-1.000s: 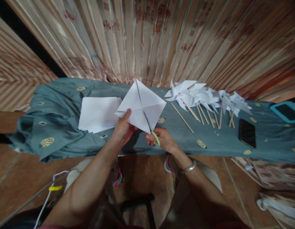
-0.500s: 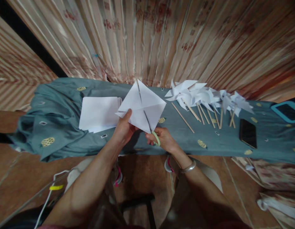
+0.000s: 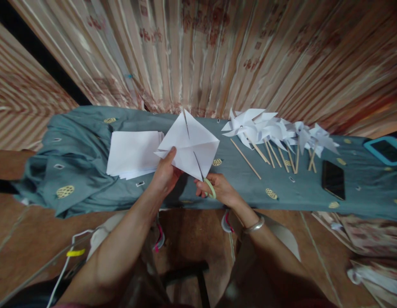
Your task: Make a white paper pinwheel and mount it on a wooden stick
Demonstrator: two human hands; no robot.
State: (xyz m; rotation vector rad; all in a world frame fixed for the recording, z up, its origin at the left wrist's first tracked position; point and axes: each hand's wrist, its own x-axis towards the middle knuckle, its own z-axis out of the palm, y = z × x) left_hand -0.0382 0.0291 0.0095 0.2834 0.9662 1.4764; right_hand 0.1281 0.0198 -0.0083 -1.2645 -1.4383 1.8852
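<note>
A square sheet of white paper (image 3: 198, 141) is held up over the cloth, turned like a diamond. Slits run inward from its top, left and bottom corners. My left hand (image 3: 168, 173) pinches the left part of the sheet, thumb on top and fingers beneath. My right hand (image 3: 217, 187) is closed round the pale green handles of a pair of scissors (image 3: 210, 188), whose blades lie along the slit at the bottom corner. Just left of the sheet lies a stack of white paper (image 3: 134, 152). To the right are several white paper pinwheels (image 3: 249, 125) with wooden sticks.
A grey-green cloth (image 3: 89, 171) with pineapple prints covers the narrow table. One loose wooden stick (image 3: 245, 158) lies near the pinwheels. Farther right are a black phone (image 3: 333, 179) and a blue-framed device (image 3: 386, 150). A pleated curtain (image 3: 198, 55) hangs behind.
The paper's right corner has shifted slightly left and down, the sheet tilting a little. Both hands stay nearly in place, still holding the paper and scissors.
</note>
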